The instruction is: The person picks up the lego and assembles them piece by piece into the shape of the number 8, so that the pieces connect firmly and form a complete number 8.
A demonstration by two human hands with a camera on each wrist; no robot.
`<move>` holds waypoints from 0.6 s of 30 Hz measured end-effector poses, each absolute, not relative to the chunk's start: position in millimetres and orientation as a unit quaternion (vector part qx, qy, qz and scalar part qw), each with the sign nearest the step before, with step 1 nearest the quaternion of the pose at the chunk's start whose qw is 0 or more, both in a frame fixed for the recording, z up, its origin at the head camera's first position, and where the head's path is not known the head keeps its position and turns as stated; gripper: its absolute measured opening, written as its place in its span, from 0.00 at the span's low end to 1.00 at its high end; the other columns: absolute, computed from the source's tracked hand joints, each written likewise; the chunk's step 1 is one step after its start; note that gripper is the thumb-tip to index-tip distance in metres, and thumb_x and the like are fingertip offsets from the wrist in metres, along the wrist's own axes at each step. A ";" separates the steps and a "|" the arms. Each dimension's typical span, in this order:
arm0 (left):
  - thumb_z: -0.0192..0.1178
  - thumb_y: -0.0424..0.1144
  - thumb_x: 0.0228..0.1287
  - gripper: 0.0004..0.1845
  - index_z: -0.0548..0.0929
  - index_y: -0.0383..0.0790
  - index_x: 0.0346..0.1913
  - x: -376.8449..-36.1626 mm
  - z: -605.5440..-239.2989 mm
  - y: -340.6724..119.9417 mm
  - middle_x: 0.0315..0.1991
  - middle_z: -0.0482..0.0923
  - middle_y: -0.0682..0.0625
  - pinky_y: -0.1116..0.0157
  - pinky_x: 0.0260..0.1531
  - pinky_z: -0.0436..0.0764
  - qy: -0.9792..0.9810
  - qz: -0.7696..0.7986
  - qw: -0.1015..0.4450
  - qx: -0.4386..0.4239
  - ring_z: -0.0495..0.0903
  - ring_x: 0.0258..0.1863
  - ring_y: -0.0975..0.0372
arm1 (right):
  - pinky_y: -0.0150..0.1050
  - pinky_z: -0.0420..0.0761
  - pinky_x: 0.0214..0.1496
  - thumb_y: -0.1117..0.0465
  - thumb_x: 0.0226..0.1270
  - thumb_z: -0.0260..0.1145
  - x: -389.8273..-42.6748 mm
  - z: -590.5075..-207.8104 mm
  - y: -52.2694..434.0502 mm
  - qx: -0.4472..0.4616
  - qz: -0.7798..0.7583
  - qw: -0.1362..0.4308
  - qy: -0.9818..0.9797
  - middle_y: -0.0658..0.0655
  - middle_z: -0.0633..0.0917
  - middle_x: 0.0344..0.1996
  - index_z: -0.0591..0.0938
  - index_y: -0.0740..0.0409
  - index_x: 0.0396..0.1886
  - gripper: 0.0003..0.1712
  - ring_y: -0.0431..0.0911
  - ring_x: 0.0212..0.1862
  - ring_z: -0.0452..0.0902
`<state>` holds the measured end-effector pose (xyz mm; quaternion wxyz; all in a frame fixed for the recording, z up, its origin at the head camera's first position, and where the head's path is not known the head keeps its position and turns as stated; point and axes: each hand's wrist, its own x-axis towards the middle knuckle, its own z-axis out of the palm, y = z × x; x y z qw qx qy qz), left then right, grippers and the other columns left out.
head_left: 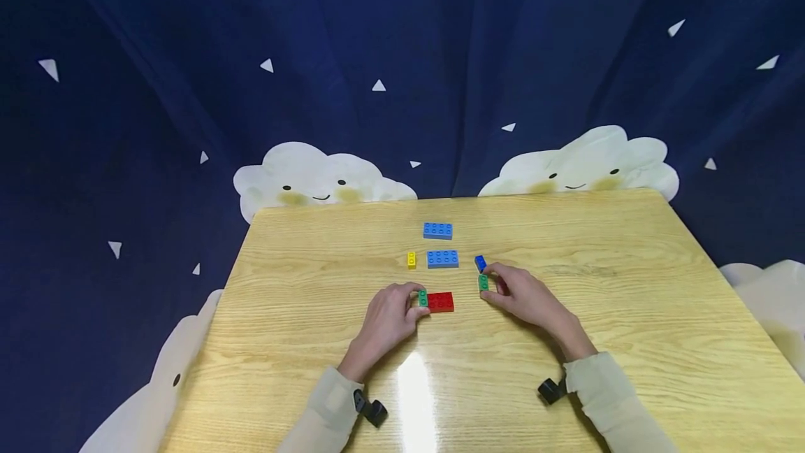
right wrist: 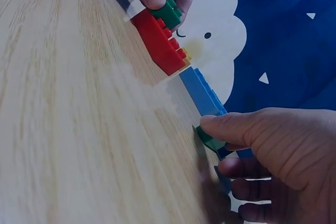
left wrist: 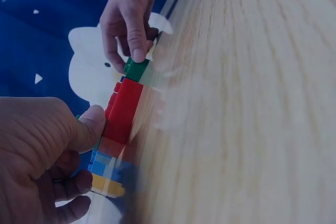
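My left hand [head_left: 388, 313] pinches a small green brick [head_left: 423, 298] between thumb and fingers, at the left end of a longer red brick [head_left: 441, 302]. In the right wrist view that green brick [right wrist: 167, 15] stands a little higher than the red brick [right wrist: 160, 43]. To the right, my right hand [head_left: 525, 292] holds a second small green brick [head_left: 483, 283] by its near and far ends. Just beyond its fingertips lies a small dark blue brick [head_left: 481, 263]. Studs face up on both green bricks in the head view.
Behind the red brick lie two longer blue bricks [head_left: 443, 259], one farther back than the other. A small yellow brick [head_left: 411, 260] stands left of the nearer one. Cloud-shaped cushioned panels and a dark blue curtain [head_left: 402, 54] border the wooden table [head_left: 302, 257].
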<state>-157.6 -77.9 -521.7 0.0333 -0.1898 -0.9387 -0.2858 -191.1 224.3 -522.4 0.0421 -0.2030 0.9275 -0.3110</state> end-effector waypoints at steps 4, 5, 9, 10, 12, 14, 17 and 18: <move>0.76 0.48 0.63 0.23 0.88 0.41 0.57 -158.1 -523.0 -77.3 0.20 0.68 0.59 0.68 0.26 0.69 -0.939 -0.288 0.032 -0.187 0.68 0.24 0.65 | 0.36 0.67 0.29 0.51 0.71 0.74 -190.3 -522.1 223.7 -0.201 -0.314 0.050 0.927 0.46 0.74 0.25 0.82 0.58 0.60 0.24 0.40 0.27 0.67; 0.76 0.47 0.63 0.23 0.88 0.41 0.57 -158.0 -523.1 -77.4 0.20 0.68 0.58 0.68 0.26 0.69 -0.938 -0.289 0.032 -0.187 0.68 0.24 0.65 | 0.36 0.67 0.29 0.51 0.71 0.73 -190.3 -522.1 223.5 -0.200 -0.314 0.053 0.927 0.46 0.74 0.25 0.82 0.58 0.60 0.24 0.40 0.27 0.68; 0.76 0.47 0.63 0.22 0.88 0.41 0.57 -157.7 -522.8 -77.1 0.20 0.68 0.59 0.68 0.26 0.68 -0.937 -0.293 0.035 -0.188 0.67 0.24 0.65 | 0.36 0.67 0.29 0.50 0.72 0.72 -189.8 -522.6 222.8 -0.199 -0.313 0.057 0.927 0.47 0.74 0.25 0.81 0.58 0.61 0.25 0.40 0.27 0.68; 0.76 0.46 0.63 0.22 0.88 0.40 0.57 -157.4 -522.4 -77.3 0.20 0.68 0.58 0.68 0.25 0.69 -0.936 -0.293 0.036 -0.190 0.67 0.24 0.65 | 0.36 0.67 0.29 0.50 0.72 0.72 -189.4 -523.2 222.5 -0.199 -0.314 0.057 0.927 0.47 0.75 0.25 0.81 0.58 0.62 0.25 0.40 0.27 0.68; 0.76 0.46 0.63 0.22 0.88 0.40 0.57 -156.7 -521.6 -77.4 0.20 0.68 0.58 0.68 0.25 0.69 -0.935 -0.296 0.038 -0.193 0.67 0.24 0.65 | 0.36 0.67 0.29 0.50 0.72 0.72 -188.7 -524.6 222.4 -0.198 -0.316 0.056 0.926 0.47 0.75 0.25 0.82 0.58 0.62 0.25 0.40 0.27 0.68; 0.75 0.46 0.64 0.21 0.88 0.40 0.56 -155.9 -520.8 -77.5 0.20 0.68 0.58 0.68 0.25 0.68 -0.933 -0.299 0.039 -0.194 0.67 0.23 0.65 | 0.35 0.67 0.29 0.50 0.73 0.72 -188.2 -525.7 222.5 -0.199 -0.318 0.055 0.925 0.46 0.75 0.24 0.81 0.58 0.62 0.25 0.40 0.26 0.68; 0.75 0.46 0.64 0.21 0.88 0.40 0.56 -155.3 -520.6 -77.9 0.20 0.68 0.58 0.68 0.25 0.68 -0.933 -0.301 0.038 -0.195 0.67 0.23 0.66 | 0.35 0.67 0.29 0.50 0.73 0.72 -187.2 -526.6 223.3 -0.196 -0.319 0.057 0.926 0.46 0.75 0.24 0.82 0.58 0.62 0.25 0.40 0.26 0.68; 0.75 0.46 0.64 0.21 0.88 0.40 0.56 -155.3 -520.6 -78.1 0.20 0.68 0.58 0.68 0.25 0.68 -0.933 -0.300 0.039 -0.195 0.67 0.23 0.65 | 0.35 0.67 0.30 0.50 0.73 0.72 -186.9 -527.0 223.5 -0.196 -0.319 0.058 0.926 0.46 0.75 0.24 0.82 0.58 0.63 0.25 0.40 0.26 0.68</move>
